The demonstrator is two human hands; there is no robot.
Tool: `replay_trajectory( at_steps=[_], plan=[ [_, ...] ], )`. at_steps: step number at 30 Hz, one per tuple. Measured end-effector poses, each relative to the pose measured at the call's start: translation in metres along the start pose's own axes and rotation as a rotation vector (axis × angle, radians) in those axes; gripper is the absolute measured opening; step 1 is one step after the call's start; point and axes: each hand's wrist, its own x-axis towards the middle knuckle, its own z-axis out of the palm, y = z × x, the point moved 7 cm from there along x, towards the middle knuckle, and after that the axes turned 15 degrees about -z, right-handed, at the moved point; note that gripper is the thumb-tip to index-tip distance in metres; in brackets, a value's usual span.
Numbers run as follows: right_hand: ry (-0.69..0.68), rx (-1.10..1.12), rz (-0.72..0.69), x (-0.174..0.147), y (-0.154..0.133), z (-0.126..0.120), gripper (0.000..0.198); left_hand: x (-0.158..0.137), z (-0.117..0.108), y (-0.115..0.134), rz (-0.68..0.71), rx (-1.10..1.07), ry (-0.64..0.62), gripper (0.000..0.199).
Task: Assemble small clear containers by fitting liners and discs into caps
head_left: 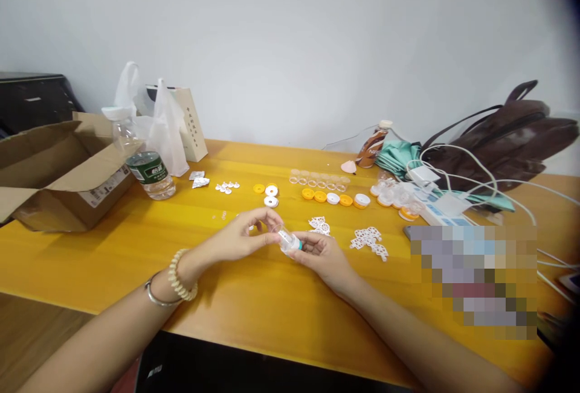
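Note:
Between my two hands, above the middle of the table, is a small clear plastic container (287, 241) with white and teal at its right end. My left hand (247, 235) pinches its left end between thumb and fingers. At the teal end, the fingers of my right hand (324, 257) are wrapped round it. What sits inside is too small to make out. Just beyond my hands lie white openwork plastic pieces (319, 226), with another pile of them (368, 239) to the right. Orange and white round caps (333, 198) stand in a row behind.
Clear cups (318, 180) line up behind the caps. At left are a cardboard box (97, 185), a large water bottle (151, 175) and a plastic bag (167, 133). A brown bottle (372, 146), power strip (446, 215), white cables and brown bag (493, 145) occupy the right.

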Motion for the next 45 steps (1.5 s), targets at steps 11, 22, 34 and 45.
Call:
replay_trajectory(
  at_steps=[11, 22, 34, 45],
  plan=[
    [0.013, -0.005, -0.045, 0.0, -0.003, 0.0, 0.035, -0.006, -0.004, 0.008, 0.031, 0.178, 0.082, 0.029],
    [0.046, -0.151, -0.135, -0.002, -0.007, -0.003, 0.037, -0.008, -0.001, 0.01, 0.048, 0.225, 0.126, 0.026],
    [-0.009, -0.04, -0.043, 0.001, -0.004, 0.001, 0.03, -0.009, 0.004, 0.011, 0.084, 0.197, -0.017, 0.056],
    [-0.004, -0.031, -0.039, 0.001, 0.003, 0.001, 0.031, -0.009, 0.0, 0.008, 0.053, 0.158, 0.002, 0.045]
  ],
)
